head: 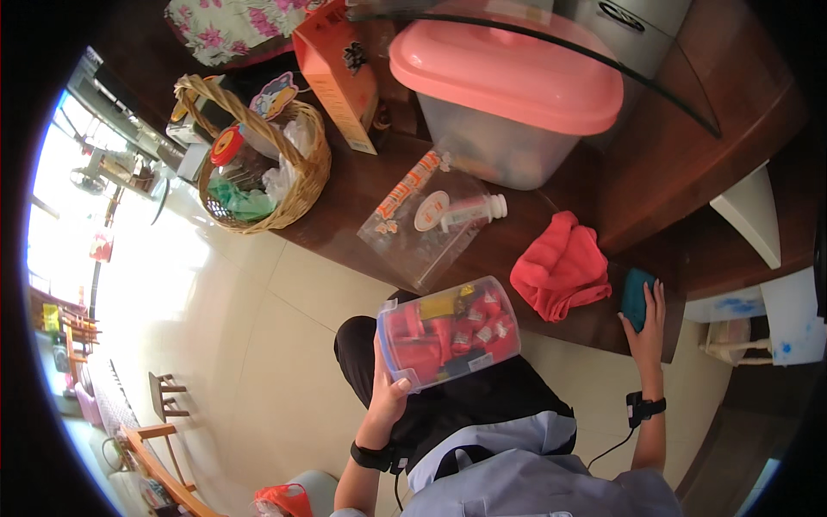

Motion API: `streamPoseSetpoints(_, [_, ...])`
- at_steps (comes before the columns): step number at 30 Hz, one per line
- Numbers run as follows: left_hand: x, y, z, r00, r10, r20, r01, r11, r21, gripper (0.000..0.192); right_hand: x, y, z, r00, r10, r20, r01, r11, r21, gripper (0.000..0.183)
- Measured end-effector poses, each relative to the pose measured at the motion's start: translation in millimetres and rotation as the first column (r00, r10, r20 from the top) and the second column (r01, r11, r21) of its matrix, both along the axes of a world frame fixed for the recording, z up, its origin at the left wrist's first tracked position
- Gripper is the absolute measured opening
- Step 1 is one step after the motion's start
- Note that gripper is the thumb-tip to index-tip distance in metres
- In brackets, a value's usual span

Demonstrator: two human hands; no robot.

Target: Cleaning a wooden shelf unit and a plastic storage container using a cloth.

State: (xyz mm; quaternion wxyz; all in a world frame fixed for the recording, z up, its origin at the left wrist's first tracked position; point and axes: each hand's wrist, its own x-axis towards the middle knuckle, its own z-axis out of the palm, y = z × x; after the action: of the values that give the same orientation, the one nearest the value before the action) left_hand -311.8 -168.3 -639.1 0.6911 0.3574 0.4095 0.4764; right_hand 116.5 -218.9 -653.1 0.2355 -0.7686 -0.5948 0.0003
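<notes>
My left hand (389, 388) grips a clear plastic canister (452, 333) by its lidded end and holds it on its side above my lap. Red-wrapped packets and a few yellow and dark ones fill it. At the right end of the dark wooden surface (336, 207), my right hand (647, 316) rests on a teal block-like object (638, 298), its fingers along the right side; its exact kind is unclear. A crumpled red cloth (562, 268) lies just left of that hand. Further left, a white bottle (475, 212) lies at a clear printed plastic bag (420, 223).
A lidded pink-topped plastic bin (497, 129) stands at the back under a glass edge (555, 48). Left of it are an orange carton (339, 84) and a wicker basket (310, 168) holding a red-lidded jar and bags. A small wooden stool (167, 395) stands on the tiled floor.
</notes>
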Motion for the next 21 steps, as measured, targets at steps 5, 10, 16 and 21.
streamPoseSetpoints(5, [1,0,15,1.000,-0.005,-0.007,0.005,0.999,-0.051,0.112,20,-12,-11,0.984,-0.029,-0.177,0.036,0.999,0.035,0.053])
streamPoseSetpoints(10, [-7,-5,26,0.994,0.050,-0.096,-0.049,0.999,0.018,0.120,9,-31,-4,0.279,-0.129,-0.952,0.537,0.842,0.044,0.052])
streamPoseSetpoints(16, [-61,-62,9,0.996,0.038,-0.086,-0.060,0.960,-0.273,0.124,-94,19,36,-0.439,0.244,-0.865,0.070,0.969,0.237,0.041])
streamPoseSetpoints(21, [-88,-105,38,0.965,0.170,-0.198,-0.203,0.966,-0.160,0.126,-115,27,21,-0.704,0.210,-0.678,-0.133,0.899,0.417,0.041])
